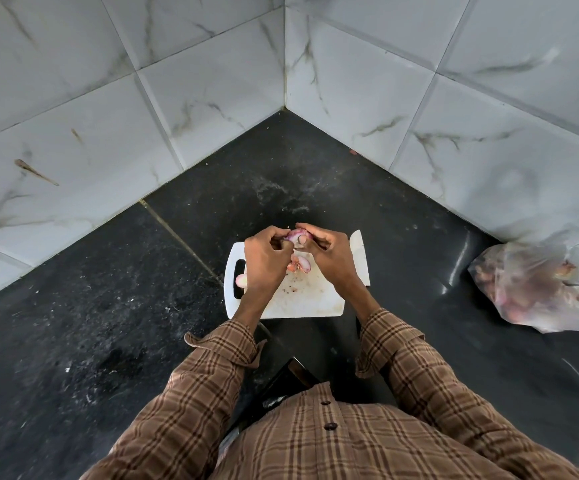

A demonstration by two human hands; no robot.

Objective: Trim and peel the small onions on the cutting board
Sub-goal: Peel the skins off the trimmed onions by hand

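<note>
Centre frame: a peeled onion [241, 280] lies by the board [301, 303] handle slot. Left hand [264, 258] and right hand [329, 254] pinch one onion [295, 234] (partly hidden) above the board's far edge. Bag [537, 289] at right.

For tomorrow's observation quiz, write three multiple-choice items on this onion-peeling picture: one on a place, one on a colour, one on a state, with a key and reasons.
1. Where is the plastic bag?
A. right of the board
B. on the board
C. left of the board

2. What colour is the board?
A. green
B. white
C. black

3. What is happening with the onion?
A. it lies untouched on the counter
B. both hands hold it
C. it is inside the bag

Key: 1 A, the bag lies by the right wall; 2 B, the board shows white against the dark counter; 3 B, the left hand and right hand pinch it above the board.
</note>
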